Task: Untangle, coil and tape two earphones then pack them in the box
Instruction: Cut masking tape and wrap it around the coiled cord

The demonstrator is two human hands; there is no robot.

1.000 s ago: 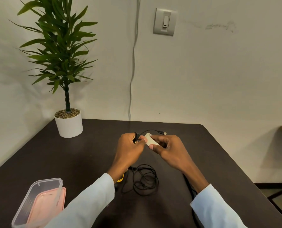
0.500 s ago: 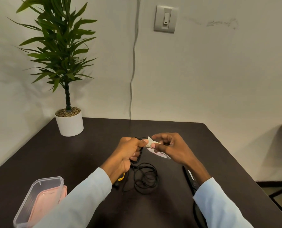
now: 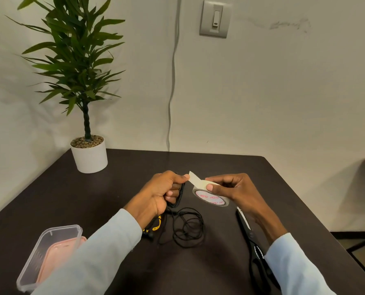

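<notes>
Head view, your left hand [image 3: 158, 194] grips a coiled earphone [image 3: 179, 195] and pinches the tape end [image 3: 195, 179], your right hand [image 3: 233, 189] holds the roll [image 3: 211, 198], second earphone [image 3: 188, 229] loose on the table [image 3: 113, 188], box [image 3: 49, 252] near left.

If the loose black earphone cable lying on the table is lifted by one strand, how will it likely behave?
The loose earphone cable looks thin and lies in slack overlapping loops, so it would probably droop floppily. The loops cross each other, so strands may snag and drag along together. It likely weighs very little.
</notes>
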